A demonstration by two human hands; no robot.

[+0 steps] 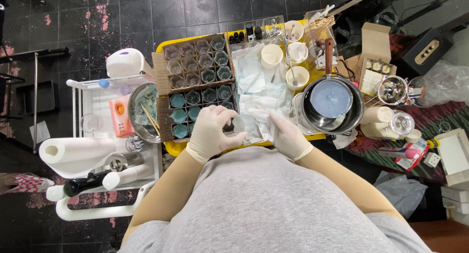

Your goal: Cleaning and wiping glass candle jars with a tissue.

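Holding a small clear glass jar (243, 124) over the near edge of a yellow table (172, 148), the person works with both hands in pale gloves. The left hand (211, 131) wraps its fingers around the left side of the jar, closed on it. The right hand (289, 136) presses a white cloth (262, 118) against the jar's right side, its fingers curled around cloth and glass together. Just beyond the left hand sits a cardboard tray (159, 67) with rows of small glasses, the near ones filled with blue-green wax, the far ones looking empty. To the right of the hands stands a steel pot (333, 102) holding pale blue liquid. Three white paper cups (271, 56) stand farther back on the table, one with a stick in it. On a white cart to the left lies a roll of paper towel (75, 154).
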